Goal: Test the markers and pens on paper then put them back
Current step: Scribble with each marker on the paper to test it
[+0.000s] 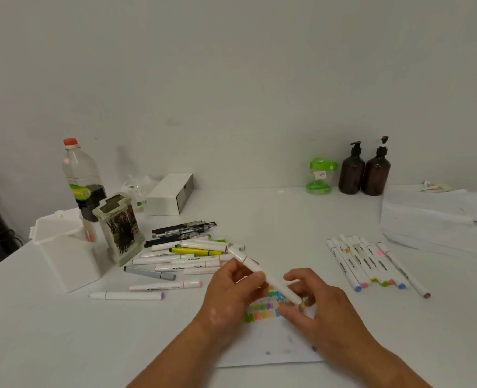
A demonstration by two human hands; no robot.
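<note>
At the near centre of the white table (287, 217), my left hand (231, 292) grips a white marker (270, 280) by its barrel. It is tilted over the sheet of paper (273, 351), its far end pointing up and left. My right hand (321, 312) curls its fingers round the marker's near end, just above rows of colour swatches (259, 313) on the sheet. A loose pile of markers and pens (187, 256) lies to the left, beside a white holder (63, 253). To the right, well apart, a row of markers (371, 264) lies side by side.
</note>
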